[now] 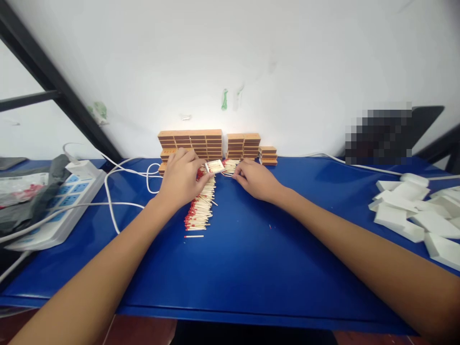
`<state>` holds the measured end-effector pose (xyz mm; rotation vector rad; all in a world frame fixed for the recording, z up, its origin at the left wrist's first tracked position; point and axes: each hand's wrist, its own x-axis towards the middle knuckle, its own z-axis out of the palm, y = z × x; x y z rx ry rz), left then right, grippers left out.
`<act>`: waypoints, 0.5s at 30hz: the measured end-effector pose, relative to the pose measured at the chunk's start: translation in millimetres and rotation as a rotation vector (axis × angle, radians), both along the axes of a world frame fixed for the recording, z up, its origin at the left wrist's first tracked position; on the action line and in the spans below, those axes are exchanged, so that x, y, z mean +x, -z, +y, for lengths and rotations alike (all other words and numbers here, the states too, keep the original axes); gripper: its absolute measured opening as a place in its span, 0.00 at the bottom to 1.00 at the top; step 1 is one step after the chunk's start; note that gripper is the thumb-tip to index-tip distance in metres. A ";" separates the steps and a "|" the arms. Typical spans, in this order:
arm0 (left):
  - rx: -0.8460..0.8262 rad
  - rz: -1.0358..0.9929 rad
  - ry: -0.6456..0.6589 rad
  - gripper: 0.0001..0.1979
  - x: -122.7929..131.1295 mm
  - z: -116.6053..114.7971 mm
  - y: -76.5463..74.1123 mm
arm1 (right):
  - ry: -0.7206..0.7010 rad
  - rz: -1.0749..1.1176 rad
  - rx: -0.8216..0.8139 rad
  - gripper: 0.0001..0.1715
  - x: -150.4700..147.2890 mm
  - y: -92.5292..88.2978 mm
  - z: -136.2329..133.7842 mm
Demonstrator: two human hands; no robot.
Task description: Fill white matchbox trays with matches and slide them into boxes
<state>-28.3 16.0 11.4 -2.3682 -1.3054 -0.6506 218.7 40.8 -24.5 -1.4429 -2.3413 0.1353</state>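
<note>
My left hand (pixel 183 177) pinches a small white matchbox tray (pixel 215 166) between thumb and fingers, tilted above the table. Some matches lie inside it. Just to its right, my right hand (pixel 257 178) has thumb and fingertips closed on the ends of matches in a small pile (pixel 230 166). Below my left hand stretches a long heap of red-headed matches (pixel 200 211), heads mostly to the left. Its far end is partly hidden by my hand. A single match (pixel 194 236) lies apart at the near end.
Stacked matchboxes (pixel 190 139) line the wall, with more stacks (pixel 243 143) and a short one (pixel 268 155) to the right. White empty trays (pixel 398 206) are heaped at far right. A power strip (pixel 72 201) and white cables (pixel 108 191) occupy the left of the blue table (pixel 251 273).
</note>
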 end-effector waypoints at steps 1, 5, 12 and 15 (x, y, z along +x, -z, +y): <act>0.001 -0.001 0.001 0.15 0.4 -0.2 0.0 | -0.005 0.019 0.009 0.06 -1.8 1.5 -0.4; 0.002 -0.010 0.001 0.14 1.2 -1.1 -0.4 | -0.009 0.116 0.039 0.04 -7.6 7.3 1.2; 0.002 -0.015 0.008 0.15 0.3 -0.7 -1.0 | 0.012 0.084 0.006 0.07 -5.0 3.9 7.4; -0.003 -0.019 0.008 0.15 -0.1 0.0 -0.2 | 0.038 0.061 -0.038 0.09 2.7 -1.3 6.1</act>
